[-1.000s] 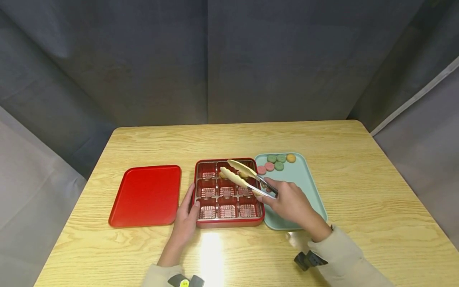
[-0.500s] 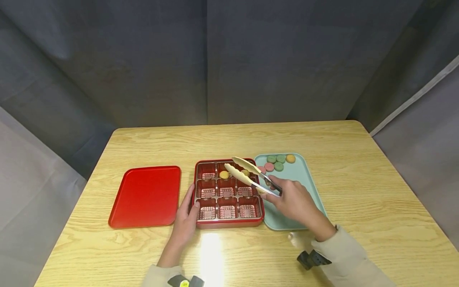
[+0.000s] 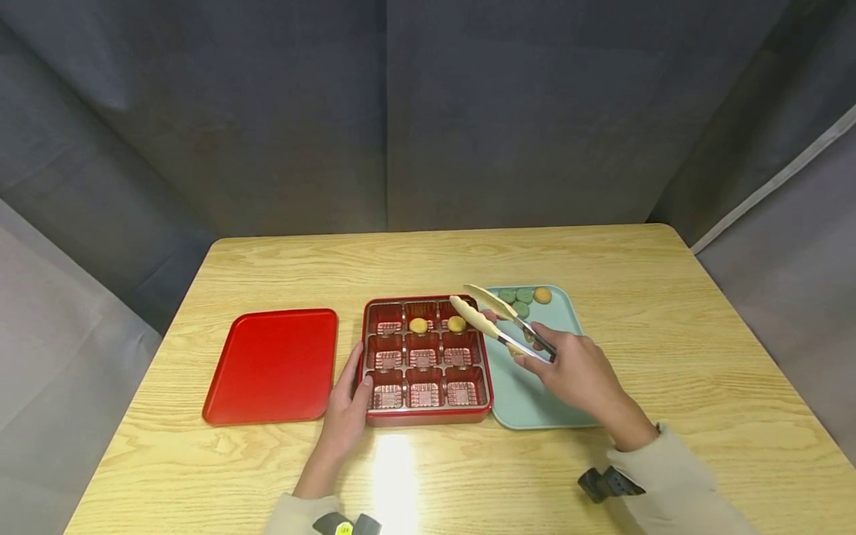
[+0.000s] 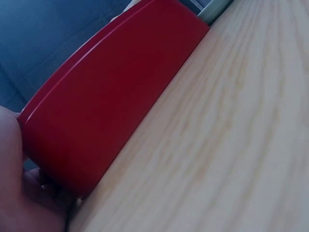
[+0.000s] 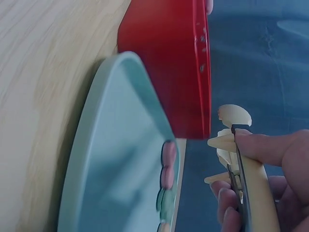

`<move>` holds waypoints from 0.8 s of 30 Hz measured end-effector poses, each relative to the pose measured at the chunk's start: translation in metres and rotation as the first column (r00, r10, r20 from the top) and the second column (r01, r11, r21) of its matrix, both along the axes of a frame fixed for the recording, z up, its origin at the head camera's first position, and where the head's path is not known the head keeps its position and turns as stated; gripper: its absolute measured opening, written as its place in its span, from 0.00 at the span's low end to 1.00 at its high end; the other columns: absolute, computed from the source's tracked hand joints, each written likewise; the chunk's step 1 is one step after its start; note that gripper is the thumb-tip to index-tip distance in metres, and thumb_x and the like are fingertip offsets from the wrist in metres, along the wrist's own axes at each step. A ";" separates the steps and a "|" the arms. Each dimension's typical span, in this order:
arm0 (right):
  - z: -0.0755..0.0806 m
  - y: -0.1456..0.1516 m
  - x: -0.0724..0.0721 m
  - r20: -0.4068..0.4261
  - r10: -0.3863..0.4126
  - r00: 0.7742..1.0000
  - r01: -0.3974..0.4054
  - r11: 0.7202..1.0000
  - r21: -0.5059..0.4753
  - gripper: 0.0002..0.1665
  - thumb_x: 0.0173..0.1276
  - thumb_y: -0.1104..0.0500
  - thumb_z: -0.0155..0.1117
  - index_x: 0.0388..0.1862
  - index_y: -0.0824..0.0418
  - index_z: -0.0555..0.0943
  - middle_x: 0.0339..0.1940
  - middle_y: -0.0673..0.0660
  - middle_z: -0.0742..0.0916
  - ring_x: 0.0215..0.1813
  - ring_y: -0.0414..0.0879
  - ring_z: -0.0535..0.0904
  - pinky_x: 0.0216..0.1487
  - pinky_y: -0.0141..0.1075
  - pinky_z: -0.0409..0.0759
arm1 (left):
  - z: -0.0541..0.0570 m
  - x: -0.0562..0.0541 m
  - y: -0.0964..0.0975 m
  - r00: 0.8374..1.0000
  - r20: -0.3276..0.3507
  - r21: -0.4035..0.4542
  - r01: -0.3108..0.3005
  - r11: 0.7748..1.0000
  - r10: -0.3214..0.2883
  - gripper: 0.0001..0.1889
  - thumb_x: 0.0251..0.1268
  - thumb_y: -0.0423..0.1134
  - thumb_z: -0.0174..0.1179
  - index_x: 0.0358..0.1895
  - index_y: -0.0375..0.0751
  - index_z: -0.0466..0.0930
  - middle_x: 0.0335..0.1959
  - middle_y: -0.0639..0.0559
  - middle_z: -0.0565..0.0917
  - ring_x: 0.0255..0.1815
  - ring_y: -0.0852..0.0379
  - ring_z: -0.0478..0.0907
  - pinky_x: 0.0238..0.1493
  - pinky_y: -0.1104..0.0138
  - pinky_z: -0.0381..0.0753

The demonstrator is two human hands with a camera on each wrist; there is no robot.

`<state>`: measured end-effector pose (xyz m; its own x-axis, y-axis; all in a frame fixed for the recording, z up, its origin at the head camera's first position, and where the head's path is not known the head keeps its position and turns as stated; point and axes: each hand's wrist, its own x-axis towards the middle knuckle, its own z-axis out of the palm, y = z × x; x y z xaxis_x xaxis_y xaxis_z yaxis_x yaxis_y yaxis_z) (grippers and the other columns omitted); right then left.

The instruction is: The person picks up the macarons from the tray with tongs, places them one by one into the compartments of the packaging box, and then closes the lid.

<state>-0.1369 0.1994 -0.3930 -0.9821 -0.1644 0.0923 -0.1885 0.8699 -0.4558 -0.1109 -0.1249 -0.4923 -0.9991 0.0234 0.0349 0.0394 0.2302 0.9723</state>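
My left hand (image 3: 345, 412) holds the left side of a red box (image 3: 428, 418), thumb on the rim and fingers along the outer wall. A clear insert splits the box into several compartments. In its back row, a yellow macaron (image 3: 417, 325) sits in the middle compartment and another yellow macaron (image 3: 457, 324) in the right one. My right hand (image 3: 578, 371) grips a pair of tongs (image 3: 478, 321) with cream scalloped tips. The tongs are spread, with nothing between their tips, above the box's back right corner and the light green tray (image 3: 535, 412).
At the tray's back are several green macarons (image 3: 521, 308), a yellow one (image 3: 542, 296) and pink macarons (image 5: 169, 153), partly hidden by the tongs in the head view. A flat red tray (image 3: 270, 368) lies left of the box. Dark curtains (image 3: 401, 111) stand behind the wooden table (image 3: 428, 267).
My right hand has drawn the tongs right, from over the back compartments to the box's right edge, uncovering the two yellow macarons. My left hand and the box have stayed put.
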 end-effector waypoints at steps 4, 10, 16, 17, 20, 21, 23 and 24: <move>-0.001 0.010 0.001 0.007 -0.017 1.000 0.017 1.000 0.004 0.36 0.57 0.50 0.70 0.61 0.67 0.74 0.14 0.50 0.69 0.17 0.42 0.60 0.18 0.34 0.59 | 0.009 0.002 0.001 1.000 0.020 0.006 0.005 1.000 -0.005 0.30 0.73 0.33 0.42 0.75 0.53 0.47 0.75 0.50 0.54 0.75 0.49 0.48 0.72 0.50 0.50; -0.002 0.026 0.001 0.032 -0.045 0.998 0.045 0.999 -0.003 0.38 0.58 0.50 0.70 0.62 0.70 0.73 0.13 0.51 0.69 0.17 0.42 0.58 0.17 0.35 0.58 | 0.036 0.009 0.006 0.998 0.062 0.007 0.012 1.000 -0.012 0.30 0.73 0.31 0.41 0.75 0.44 0.46 0.75 0.45 0.52 0.75 0.46 0.47 0.73 0.50 0.49; -0.006 0.042 -0.001 0.059 -0.077 0.995 0.076 0.997 0.013 0.39 0.59 0.48 0.68 0.62 0.72 0.72 0.25 0.65 0.82 0.20 0.46 0.65 0.19 0.36 0.61 | 0.037 0.010 0.006 0.998 0.064 0.009 0.013 1.000 -0.014 0.30 0.73 0.31 0.41 0.76 0.46 0.46 0.76 0.46 0.52 0.76 0.47 0.46 0.73 0.50 0.48; -0.007 0.045 -0.001 0.062 -0.083 0.995 0.082 0.996 0.018 0.39 0.60 0.47 0.68 0.62 0.72 0.72 0.30 0.68 0.84 0.21 0.48 0.67 0.20 0.36 0.62 | 0.037 0.010 0.006 0.998 0.064 0.010 0.014 1.000 -0.015 0.30 0.73 0.31 0.41 0.76 0.46 0.46 0.76 0.46 0.52 0.76 0.47 0.46 0.73 0.50 0.48; -0.010 0.053 -0.002 0.066 -0.098 0.993 0.096 0.995 0.031 0.40 0.60 0.46 0.66 0.62 0.73 0.71 0.37 0.72 0.84 0.25 0.50 0.70 0.21 0.36 0.63 | 0.038 0.010 0.006 0.998 0.064 0.010 0.016 1.000 -0.016 0.30 0.73 0.31 0.41 0.76 0.45 0.46 0.76 0.46 0.51 0.76 0.47 0.46 0.73 0.50 0.48; -0.010 0.055 -0.002 0.068 -0.103 0.992 0.100 0.994 0.035 0.40 0.61 0.46 0.66 0.62 0.73 0.71 0.36 0.70 0.84 0.25 0.50 0.70 0.22 0.36 0.63 | 0.038 0.010 0.006 0.998 0.064 0.008 0.015 1.000 -0.016 0.30 0.73 0.31 0.41 0.76 0.45 0.46 0.76 0.46 0.51 0.76 0.47 0.46 0.73 0.51 0.48; -0.012 0.059 -0.002 0.077 -0.108 0.991 0.105 0.994 0.042 0.40 0.61 0.46 0.65 0.63 0.72 0.70 0.27 0.65 0.84 0.23 0.49 0.68 0.20 0.36 0.62 | 0.037 0.010 0.006 0.998 0.066 0.005 0.015 1.000 -0.015 0.30 0.73 0.31 0.41 0.76 0.46 0.45 0.76 0.46 0.51 0.76 0.47 0.46 0.73 0.51 0.48; -0.012 0.061 -0.002 0.080 -0.107 0.991 0.104 0.994 0.042 0.40 0.62 0.46 0.65 0.63 0.73 0.70 0.25 0.63 0.83 0.22 0.48 0.67 0.20 0.36 0.61 | 0.036 0.010 0.006 0.998 0.064 0.006 0.016 1.000 -0.016 0.30 0.73 0.31 0.41 0.76 0.46 0.46 0.76 0.46 0.51 0.76 0.47 0.45 0.73 0.50 0.48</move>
<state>-0.1394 0.2609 -0.4051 -0.9981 -0.0611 0.0067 -0.0580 0.8999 -0.4322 -0.1012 -0.1191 -0.4559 -0.9988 0.0397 -0.0290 -0.0194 0.2249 0.9742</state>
